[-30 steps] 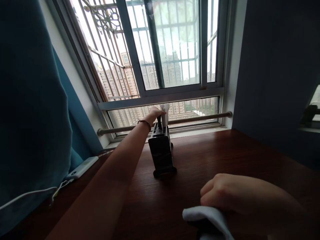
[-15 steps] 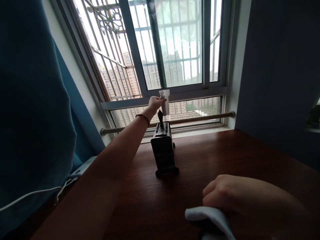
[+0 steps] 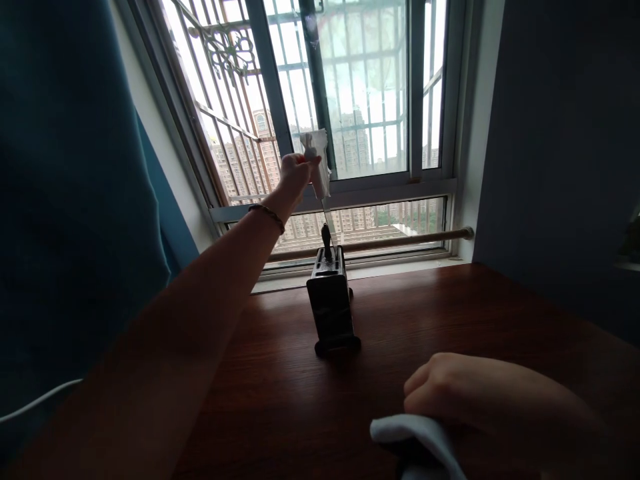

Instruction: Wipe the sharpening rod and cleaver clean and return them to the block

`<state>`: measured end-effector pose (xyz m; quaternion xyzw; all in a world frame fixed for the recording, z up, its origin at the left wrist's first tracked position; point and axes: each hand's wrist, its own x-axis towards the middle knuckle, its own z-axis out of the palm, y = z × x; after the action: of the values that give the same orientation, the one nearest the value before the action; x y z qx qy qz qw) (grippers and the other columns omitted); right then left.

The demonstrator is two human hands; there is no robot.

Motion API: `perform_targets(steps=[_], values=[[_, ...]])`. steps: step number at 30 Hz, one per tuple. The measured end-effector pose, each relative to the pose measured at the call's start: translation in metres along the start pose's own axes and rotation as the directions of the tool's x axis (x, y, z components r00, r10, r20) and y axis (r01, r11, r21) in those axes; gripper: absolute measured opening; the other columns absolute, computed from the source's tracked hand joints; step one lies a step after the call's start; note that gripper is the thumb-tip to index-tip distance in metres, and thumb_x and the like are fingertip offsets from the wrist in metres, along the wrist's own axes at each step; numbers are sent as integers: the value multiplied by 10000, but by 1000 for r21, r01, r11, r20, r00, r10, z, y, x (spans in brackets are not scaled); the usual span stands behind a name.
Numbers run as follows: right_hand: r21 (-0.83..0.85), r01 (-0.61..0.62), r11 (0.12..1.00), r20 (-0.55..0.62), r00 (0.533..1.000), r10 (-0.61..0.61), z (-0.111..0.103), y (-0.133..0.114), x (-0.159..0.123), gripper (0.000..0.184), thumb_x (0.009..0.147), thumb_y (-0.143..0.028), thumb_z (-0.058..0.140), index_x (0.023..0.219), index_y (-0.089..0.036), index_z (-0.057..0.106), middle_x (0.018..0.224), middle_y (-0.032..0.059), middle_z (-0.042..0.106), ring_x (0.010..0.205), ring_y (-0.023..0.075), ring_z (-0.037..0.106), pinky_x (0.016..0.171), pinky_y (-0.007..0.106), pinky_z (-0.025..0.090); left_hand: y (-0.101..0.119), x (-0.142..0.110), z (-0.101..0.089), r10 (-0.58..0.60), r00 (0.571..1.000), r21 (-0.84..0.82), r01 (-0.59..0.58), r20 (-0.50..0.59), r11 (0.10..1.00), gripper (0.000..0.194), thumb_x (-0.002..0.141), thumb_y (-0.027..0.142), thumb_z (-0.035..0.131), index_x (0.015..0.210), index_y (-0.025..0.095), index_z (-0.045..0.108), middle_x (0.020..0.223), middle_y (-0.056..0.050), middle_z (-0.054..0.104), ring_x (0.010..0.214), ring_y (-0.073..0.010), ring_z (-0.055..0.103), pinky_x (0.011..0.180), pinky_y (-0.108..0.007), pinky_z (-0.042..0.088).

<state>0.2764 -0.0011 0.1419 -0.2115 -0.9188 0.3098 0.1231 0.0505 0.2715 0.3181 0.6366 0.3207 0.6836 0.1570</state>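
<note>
Stretched far forward, my left hand [image 3: 296, 175] pinches the handle end of a knife [image 3: 321, 183] that is wrapped in whitish, crinkled plastic. Its thin blade runs down to the black knife block [image 3: 330, 310], and the tip is hidden at or in the block's top. A second utensil with a black handle [image 3: 327, 240] stands upright in a slot beside the blade. Close to me at the lower right, my right hand [image 3: 445, 387] is closed on a pale cloth [image 3: 413, 425]; its fingertips are mostly hidden.
The block stands on a dark reddish wooden table [image 3: 280, 373]. Behind it are a horizontal rail [image 3: 415, 235] and a barred window [image 3: 370, 100]. A blue curtain [image 3: 75, 200] hangs at left, with a white cable [image 3: 40, 403] below it.
My left hand has risen and drawn the wrapped knife up, so a longer stretch of blade shows above the block. My right hand and the cloth have hardly moved.
</note>
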Motion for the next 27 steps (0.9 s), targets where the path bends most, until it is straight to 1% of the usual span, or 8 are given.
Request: perform_targets(steps=[4,8,10,12,15,18,21,27], values=[[37,-39,999,-19,999,40,-1,0,3,244,822,-184,535,610,-119,432,602,-29,467,529,46,400,503,168,294,30,0,-14,17,1000,-209,-19,-11,978,202,734,244,706,640,181,539,660,-22,567,638,-135,533,577,-258,443],[306,-10,952,-254,963,92,5,21,32,213,829,-233,543,668,-95,565,619,-9,488,575,72,420,536,181,348,50,-18,-26,23,997,-372,-50,-75,927,196,803,238,655,690,165,514,680,6,550,680,-106,532,647,-264,456],[567,84,820,-433,876,210,11,41,55,270,796,-355,607,800,-86,638,663,24,553,595,113,503,532,208,420,54,-34,-28,-1,995,-439,-43,-99,897,164,852,228,606,755,144,504,711,19,548,732,-90,535,705,-266,450],[732,297,613,-587,733,345,15,60,75,361,746,-421,669,912,-101,646,760,55,617,681,167,590,598,268,503,54,-55,-29,-29,992,-488,-35,-124,872,138,889,234,559,820,128,501,738,23,554,805,-88,541,754,-261,439],[745,609,272,-648,561,515,15,80,93,367,720,-380,720,985,-141,632,882,71,663,807,204,640,724,337,547,49,-95,-27,-63,985,-578,-41,-158,815,113,865,231,587,866,136,526,764,24,567,849,-109,566,753,-247,447],[632,773,56,-634,474,611,9,82,94,219,840,-301,612,985,-137,628,931,88,676,909,194,640,824,324,536,40,-140,-19,-113,979,-686,-35,-170,727,209,746,286,713,820,160,564,784,17,593,804,-120,596,731,-242,478],[542,841,-9,-629,413,658,3,76,89,223,916,-280,490,996,-116,619,987,109,668,968,190,626,849,300,534,30,-181,-11,-216,968,-723,58,-128,689,234,666,287,764,799,184,602,800,9,617,789,-131,613,711,-246,503],[495,869,-24,-550,334,765,-5,71,84,122,901,-195,504,897,-116,596,916,93,682,877,183,654,742,302,577,12,-234,-9,-331,942,-782,167,-53,600,269,633,235,789,844,186,631,851,-2,652,838,-137,626,759,-240,510]])
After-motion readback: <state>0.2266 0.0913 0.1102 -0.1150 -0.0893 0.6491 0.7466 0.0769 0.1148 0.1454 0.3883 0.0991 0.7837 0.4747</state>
